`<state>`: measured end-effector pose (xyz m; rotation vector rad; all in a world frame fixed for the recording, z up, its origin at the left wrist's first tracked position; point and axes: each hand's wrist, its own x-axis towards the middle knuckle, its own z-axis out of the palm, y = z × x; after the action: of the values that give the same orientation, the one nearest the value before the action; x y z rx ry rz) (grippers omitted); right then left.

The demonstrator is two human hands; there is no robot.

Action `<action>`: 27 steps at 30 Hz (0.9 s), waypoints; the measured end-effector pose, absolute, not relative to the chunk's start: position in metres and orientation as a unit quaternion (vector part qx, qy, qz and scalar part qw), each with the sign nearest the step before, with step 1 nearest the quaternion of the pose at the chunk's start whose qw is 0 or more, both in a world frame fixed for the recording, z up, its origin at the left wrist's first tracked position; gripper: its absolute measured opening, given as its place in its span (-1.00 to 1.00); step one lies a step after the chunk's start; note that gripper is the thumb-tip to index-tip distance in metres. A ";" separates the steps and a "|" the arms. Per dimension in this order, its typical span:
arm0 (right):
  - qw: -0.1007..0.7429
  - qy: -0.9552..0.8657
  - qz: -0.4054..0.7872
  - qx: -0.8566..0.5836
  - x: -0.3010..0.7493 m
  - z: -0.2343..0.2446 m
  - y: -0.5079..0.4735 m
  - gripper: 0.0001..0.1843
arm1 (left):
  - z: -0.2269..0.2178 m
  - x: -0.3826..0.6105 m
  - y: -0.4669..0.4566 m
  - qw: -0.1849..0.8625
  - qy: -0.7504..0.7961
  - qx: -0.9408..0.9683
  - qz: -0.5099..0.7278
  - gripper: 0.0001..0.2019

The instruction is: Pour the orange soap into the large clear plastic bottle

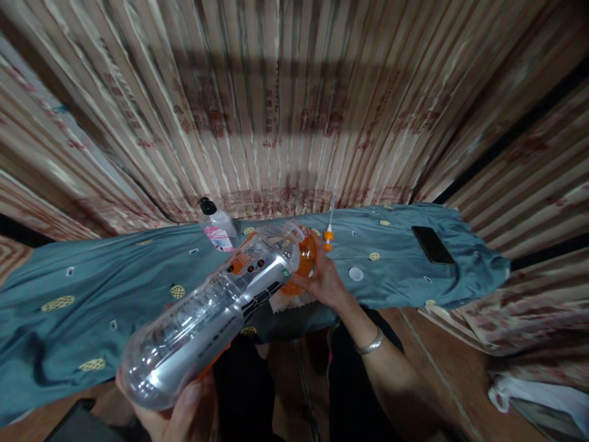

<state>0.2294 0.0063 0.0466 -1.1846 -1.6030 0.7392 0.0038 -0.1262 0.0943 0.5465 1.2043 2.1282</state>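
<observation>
Two hands are at work, each on its own bottle; the left hand [172, 420] grasps the base end of a large clear bottle [207, 319], while the right hand [327, 283] grips an orange bottle [305, 261] above the cloth-covered desk [147, 264]; left of the orange bottle, the large one slants toward the viewer, its neck end at the orange one's top (whether the rims touch, I cannot tell). Likely trouble sits at that meeting point; smooth plastic held only by its base could swing, letting the neck slide off; any liquid inside might then run onto the pale sheet [292, 302] below the orange bottle; too hard a squeeze could dent the wall. The right forearm reaches up from below and right of the orange bottle, bracelet [370, 342] at the wrist, thumb across the near side; the left hand is cupped, thumb on the bottle's right flank. Just right of the orange bottle lies a pump [328, 236]; a phone [432, 245] lies well apart, farther right.
</observation>
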 end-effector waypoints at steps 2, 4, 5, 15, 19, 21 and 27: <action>0.481 -0.657 0.302 -0.496 0.229 0.048 0.005 0.21 | 0.095 0.005 -0.127 0.317 0.465 0.209 0.800 -0.20; 0.479 -0.660 0.301 -0.494 0.229 0.049 0.004 0.21 | 0.097 0.008 -0.125 0.310 0.470 0.198 0.803 -0.21; 0.481 -0.661 0.301 -0.491 0.229 0.050 0.004 0.21 | 0.099 0.009 -0.124 0.305 0.469 0.192 0.806 -0.21; 0.477 -0.662 0.314 -0.486 0.229 0.054 0.003 0.17 | 0.096 0.004 -0.122 0.297 0.474 0.199 0.805 -0.20; 0.472 -0.663 0.314 -0.489 0.229 0.056 0.002 0.19 | 0.089 0.001 -0.124 0.280 0.501 0.181 0.799 -0.23; 0.469 -0.667 0.310 -0.489 0.229 0.056 0.001 0.19 | 0.086 0.000 -0.125 0.271 0.518 0.171 0.793 -0.25; 0.468 -0.670 0.302 -0.490 0.229 0.058 0.000 0.17 | 0.086 -0.002 -0.127 0.292 0.520 0.199 0.778 -0.29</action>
<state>0.2287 0.0001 0.0577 -1.2017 -1.6437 0.7400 -0.0024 -0.1269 0.0864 0.5311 1.3857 2.0736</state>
